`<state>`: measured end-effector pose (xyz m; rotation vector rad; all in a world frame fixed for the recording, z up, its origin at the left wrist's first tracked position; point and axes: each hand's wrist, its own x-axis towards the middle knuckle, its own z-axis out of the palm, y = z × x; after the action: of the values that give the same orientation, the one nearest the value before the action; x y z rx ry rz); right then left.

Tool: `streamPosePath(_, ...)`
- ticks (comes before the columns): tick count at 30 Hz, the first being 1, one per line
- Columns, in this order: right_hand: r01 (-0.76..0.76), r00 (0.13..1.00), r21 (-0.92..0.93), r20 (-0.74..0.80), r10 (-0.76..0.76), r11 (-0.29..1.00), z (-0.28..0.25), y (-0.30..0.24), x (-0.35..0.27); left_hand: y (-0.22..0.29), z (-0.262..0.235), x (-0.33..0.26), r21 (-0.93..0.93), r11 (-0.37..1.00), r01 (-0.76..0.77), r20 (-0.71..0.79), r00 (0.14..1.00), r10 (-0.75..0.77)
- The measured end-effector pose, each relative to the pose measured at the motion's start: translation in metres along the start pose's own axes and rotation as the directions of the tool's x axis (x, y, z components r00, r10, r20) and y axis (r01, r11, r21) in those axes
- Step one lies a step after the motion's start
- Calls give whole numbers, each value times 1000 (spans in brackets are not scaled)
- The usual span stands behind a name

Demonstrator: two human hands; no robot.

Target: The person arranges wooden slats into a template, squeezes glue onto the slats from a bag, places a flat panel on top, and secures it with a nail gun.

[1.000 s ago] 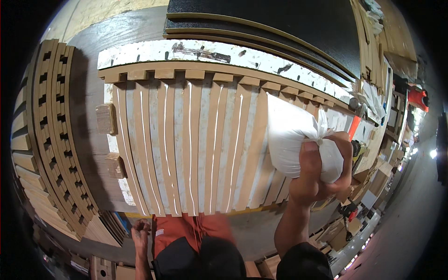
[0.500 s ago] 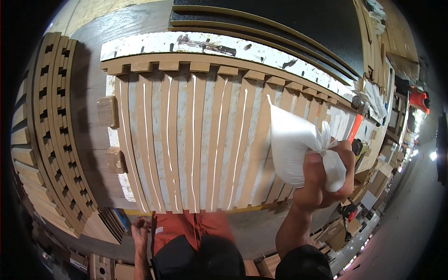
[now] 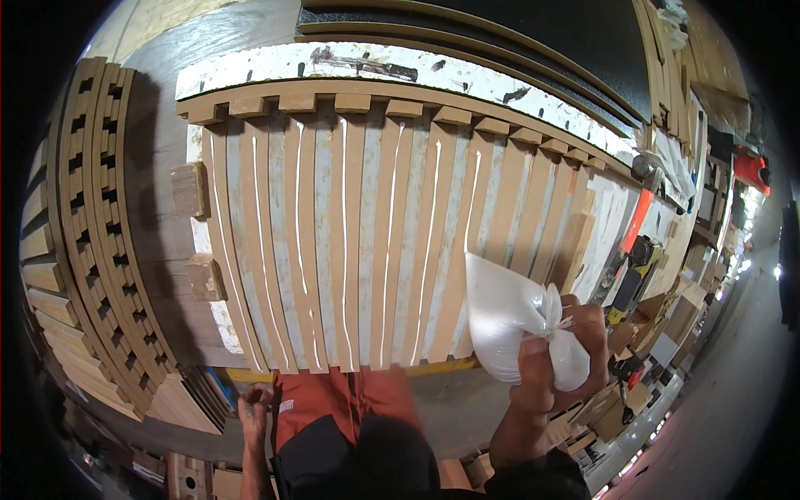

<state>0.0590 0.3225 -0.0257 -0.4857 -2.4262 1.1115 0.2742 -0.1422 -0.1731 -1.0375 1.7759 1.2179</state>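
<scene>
Head view: A worker's right hand [image 3: 565, 354] grips a knotted white plastic bag [image 3: 504, 312] by its gathered neck, thumb and fingers closed around the plastic, at the right of a row of parallel brown slats [image 3: 357, 208]. The bag's pointed tip meets the lower end of a short white bead [image 3: 472, 200] on the seventh slat from the left. Six longer white beads [image 3: 344, 233] line the slats to its left, the third broken near its lower end; slats to the right are bare. A grey-streaked surface [image 3: 372, 208] shows between the pieces.

The left hand [image 3: 254, 407] hangs low beside red trousers [image 3: 308, 390], fingers loosely bent; whether they hold anything cannot be told.

Along the slats' far ends runs a brown rail [image 3: 308, 88] with small blocks beneath it, backed by a dark-smeared white board [image 3: 250, 68]. Black panels [image 3: 542, 42] lie stacked beyond. Two wooden blocks [image 3: 188, 189] sit at the left edge, near a pile of notched strips [image 3: 75, 167]. An orange handle [image 3: 637, 218] lies at right; farther off is a person in orange [image 3: 752, 169].
</scene>
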Motion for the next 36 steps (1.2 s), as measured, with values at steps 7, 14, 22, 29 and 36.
streamPosePath(7,-27,995,-64,94,33,998,-18,-4,-26,29,7,-4,62,997,-45,37,998,43)
streamPosePath(14,-112,989,-2,92,112,994,-33,-13,-54,32,10,2,82,996,-28,42,999,25)
streamPosePath(22,-248,940,-137,207,272,959,-46,-29,-78,26,11,3,70,997,21,21,1000,-22)
streamPosePath(29,-315,917,-110,223,332,943,-51,-25,-86,42,17,-2,73,997,37,25,999,-39)
streamPosePath(36,-340,920,-80,180,349,937,-73,-29,-85,57,6,-14,286,951,-120,10,992,123)
